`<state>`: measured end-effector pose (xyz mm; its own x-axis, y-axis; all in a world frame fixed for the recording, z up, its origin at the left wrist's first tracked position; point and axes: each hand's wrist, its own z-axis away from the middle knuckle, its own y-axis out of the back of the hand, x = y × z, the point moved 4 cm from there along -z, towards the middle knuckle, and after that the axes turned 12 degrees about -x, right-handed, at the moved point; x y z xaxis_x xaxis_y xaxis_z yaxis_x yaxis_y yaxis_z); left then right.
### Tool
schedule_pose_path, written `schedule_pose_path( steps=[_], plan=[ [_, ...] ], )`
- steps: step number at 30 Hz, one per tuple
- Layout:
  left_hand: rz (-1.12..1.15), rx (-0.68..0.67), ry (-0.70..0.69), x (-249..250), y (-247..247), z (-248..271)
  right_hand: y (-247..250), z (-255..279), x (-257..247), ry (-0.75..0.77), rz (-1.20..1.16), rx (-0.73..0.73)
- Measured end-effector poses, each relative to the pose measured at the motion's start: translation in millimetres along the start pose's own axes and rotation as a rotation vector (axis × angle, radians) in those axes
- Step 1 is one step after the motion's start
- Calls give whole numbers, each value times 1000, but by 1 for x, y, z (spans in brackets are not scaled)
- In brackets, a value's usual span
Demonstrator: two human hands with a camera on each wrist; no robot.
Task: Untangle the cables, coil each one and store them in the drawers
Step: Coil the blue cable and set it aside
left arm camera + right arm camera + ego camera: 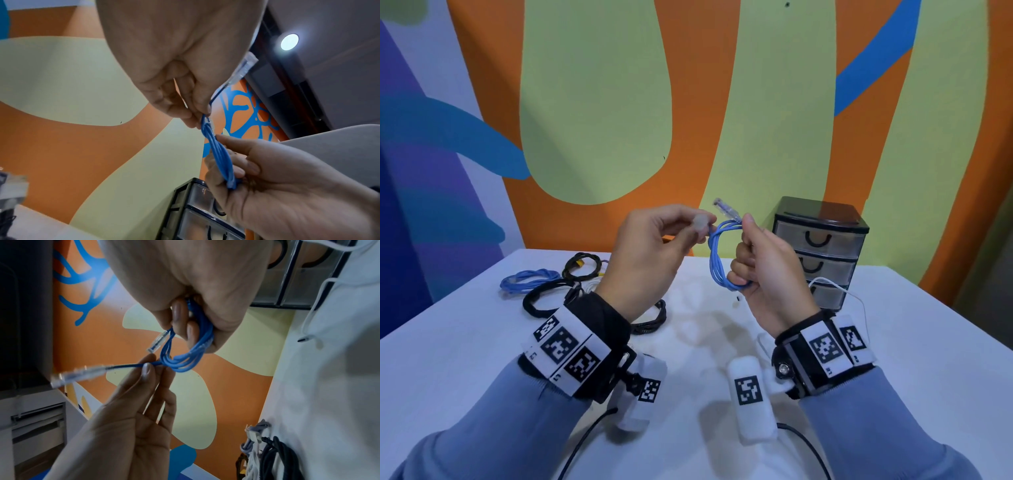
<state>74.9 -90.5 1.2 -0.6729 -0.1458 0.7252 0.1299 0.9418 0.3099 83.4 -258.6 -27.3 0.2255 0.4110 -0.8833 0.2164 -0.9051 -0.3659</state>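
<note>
Blue network cable (722, 260) is up in the air between both our hands, above the white table (893, 342), just left of the drawer unit (822, 246). It's wound into a few tight loops; our right hand (763, 274) has fingers curled through and around the bundle, thumb up near one clear plug (726, 208) that sticks out the top. Our left hand (650, 250) pinches the free tail just behind the other clear plug (80, 375), with the tail crossing the loops, so we judge we're at the wrap-and-tuck step of the coil. Handling, as a guess: light, thin jacket, smooth and springy, so the loops will want to pop open if the right-hand grip slackens. Best hold is on the jacket where the loops bunch together, not on the plugs; their latch tabs look like the fragile bit. Keep the tail pinch close to the bundle for control. Further out on the table to the left: a second blue coil (529, 279) and black coils (544, 301), lying near each other. A white cable (835, 287) trails past the unit's bottom drawer. All three drawers appear closed, so one needs opening before this coil goes in.
</note>
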Motion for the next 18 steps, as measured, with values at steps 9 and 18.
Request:
schedule_pose_path(
  steps=[9,18],
  plan=[
    [94,-118,87,5,2,3,-5,5,0,-50,44,-214],
    [404,-91,323,1,5,3,-14,11,-5,-107,97,-360]
  ],
)
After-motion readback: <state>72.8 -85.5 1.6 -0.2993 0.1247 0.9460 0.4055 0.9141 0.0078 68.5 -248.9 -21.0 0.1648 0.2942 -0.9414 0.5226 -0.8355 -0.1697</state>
